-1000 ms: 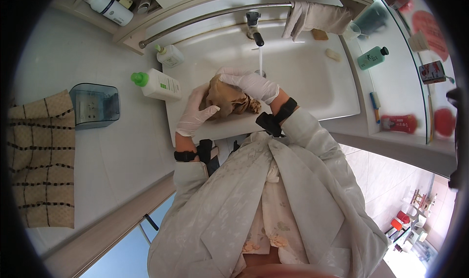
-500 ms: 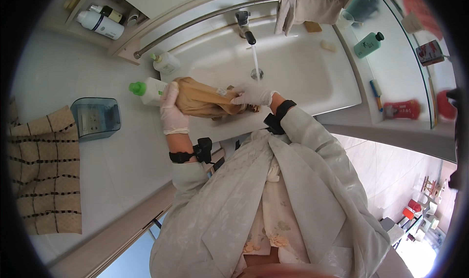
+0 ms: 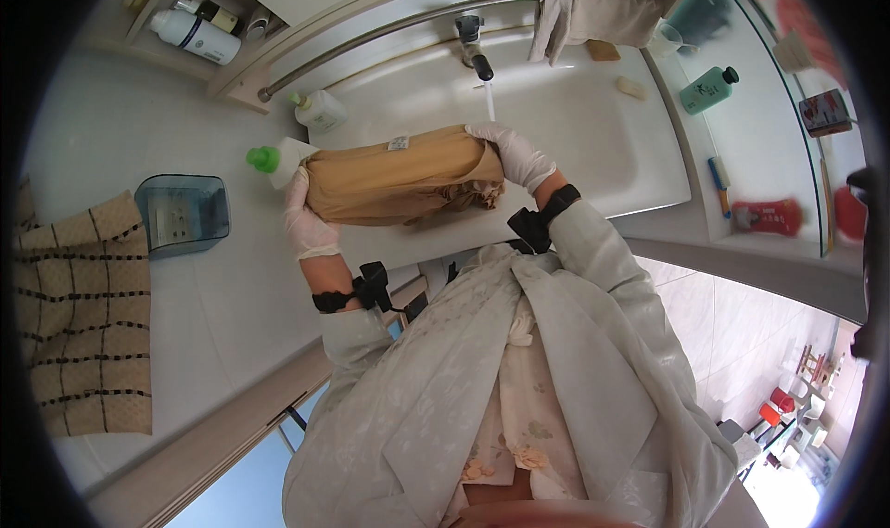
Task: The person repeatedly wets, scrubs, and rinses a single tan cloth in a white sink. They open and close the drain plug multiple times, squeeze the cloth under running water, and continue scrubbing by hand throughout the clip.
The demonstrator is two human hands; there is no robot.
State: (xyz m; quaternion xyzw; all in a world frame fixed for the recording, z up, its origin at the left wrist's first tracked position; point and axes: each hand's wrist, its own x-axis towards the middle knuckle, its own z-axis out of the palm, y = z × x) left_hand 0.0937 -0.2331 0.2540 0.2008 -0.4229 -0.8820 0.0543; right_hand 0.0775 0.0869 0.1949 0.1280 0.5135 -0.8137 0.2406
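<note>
Now that the tan cloth [image 3: 394, 185] is pulled out wide, we've got a much clearer look at it. A second ago it's just a crumpled bundle squeezed between our gloved hands; now it's a long, taut band running left to right across the near part of the white sink [image 3: 593, 143], with a small white label [image 3: 399, 143] along the top edge. Our left hand [image 3: 311, 227] grips one end, over by the green-capped bottle [image 3: 264, 160], and our right hand [image 3: 521, 157] grips the other, close to the faucet [image 3: 475, 53]. Both are closed on the fabric, though most of the fingers are hidden.

For the handling, we'd say it's a shift from bunching to spreading: the upper stretch looks fairly smooth, but the lower right is a ruffled mess. Water [image 3: 490, 101] is running behind it, and we can't tell whether any hits the cloth.
</note>
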